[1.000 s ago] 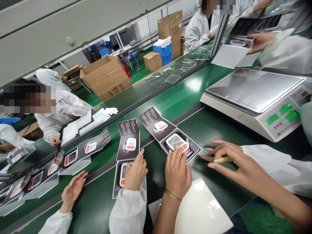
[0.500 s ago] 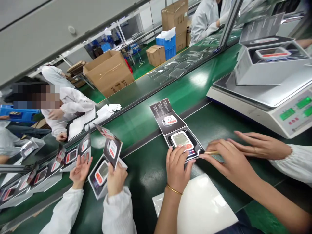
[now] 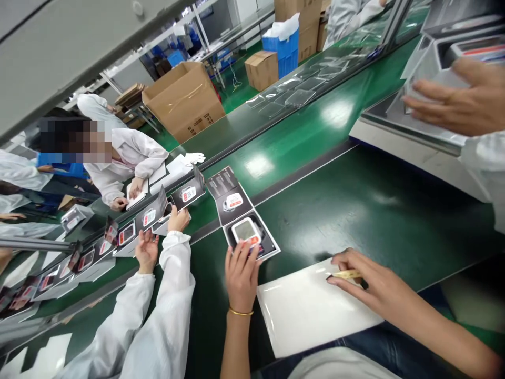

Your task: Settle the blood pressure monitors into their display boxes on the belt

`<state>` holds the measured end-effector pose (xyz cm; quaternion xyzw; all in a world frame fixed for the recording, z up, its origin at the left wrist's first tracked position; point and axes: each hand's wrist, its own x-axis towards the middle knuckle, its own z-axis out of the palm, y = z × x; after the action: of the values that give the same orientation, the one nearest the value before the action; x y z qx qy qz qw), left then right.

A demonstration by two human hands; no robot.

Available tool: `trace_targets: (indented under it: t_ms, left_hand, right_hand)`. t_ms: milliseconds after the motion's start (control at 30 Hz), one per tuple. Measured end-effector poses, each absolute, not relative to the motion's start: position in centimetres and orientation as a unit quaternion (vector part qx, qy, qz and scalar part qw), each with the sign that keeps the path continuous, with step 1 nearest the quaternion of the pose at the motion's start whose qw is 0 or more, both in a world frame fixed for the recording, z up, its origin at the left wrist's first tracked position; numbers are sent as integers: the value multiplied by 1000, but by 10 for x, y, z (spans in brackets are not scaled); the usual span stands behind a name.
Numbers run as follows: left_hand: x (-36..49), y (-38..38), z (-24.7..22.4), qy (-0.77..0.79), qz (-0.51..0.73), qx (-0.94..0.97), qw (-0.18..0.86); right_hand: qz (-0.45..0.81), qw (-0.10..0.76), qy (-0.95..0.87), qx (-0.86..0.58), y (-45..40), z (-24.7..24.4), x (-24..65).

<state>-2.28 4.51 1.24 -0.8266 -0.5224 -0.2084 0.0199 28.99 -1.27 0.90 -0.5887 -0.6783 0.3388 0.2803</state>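
Head view: a green work surface (image 3: 323,200) runs diagonally across the scene. Near the centre lies an open presentation box (image 3: 236,213), its printed lid folded back, away from the wearer. Seated in its black tray is a white blood-pressure monitor (image 3: 243,228) with a grey screen and orange-red buttons.

The wearer's left hand (image 3: 241,268), a gold-coloured bangle (image 3: 240,312) at the wrist, lies palm down, fingertips over the monitor's lower part and the box's near edge; whether it grips or merely rests cannot be made out.

To its right, the right hand (image 3: 357,276) pinches a slim yellow stick (image 3: 346,274) between thumb and fingers, above a glossy white sheet (image 3: 311,310) that lies just beside the box, on its near side.

At picture left, a co-worker's two hands (image 3: 178,220) in white sleeves are at a row of similar open boxes (image 3: 128,234). Across the surface, another person in white leans over white papers. At upper right, a blurred hand (image 3: 465,100) is in front of another boxed monitor on a metal-topped platform. Clear plastic pieces (image 3: 300,96), a large cardboard carton (image 3: 183,102) and a blue crate (image 3: 288,52) are farther back.
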Motion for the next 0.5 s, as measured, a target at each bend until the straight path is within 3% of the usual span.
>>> trace_targets:
  t_ms: [133,300,400,500]
  left_hand:
    - [-37,3,21,-516,-179,-838,4]
    - [13,-49,9,-471,-143,-869,-46]
    - [11,-39,12,-462,-154,-871,-58]
    - [-49,15,35,-467,-202,-859,-54]
  right_hand:
    - [313,218,-724,-575,-30,-12,280]
    - [263,176,-765,-561,-34,-27,264]
    - [270,166,-773,-550,-33,-21,257]
    - [343,171,-752,-536,-33,-7,256]
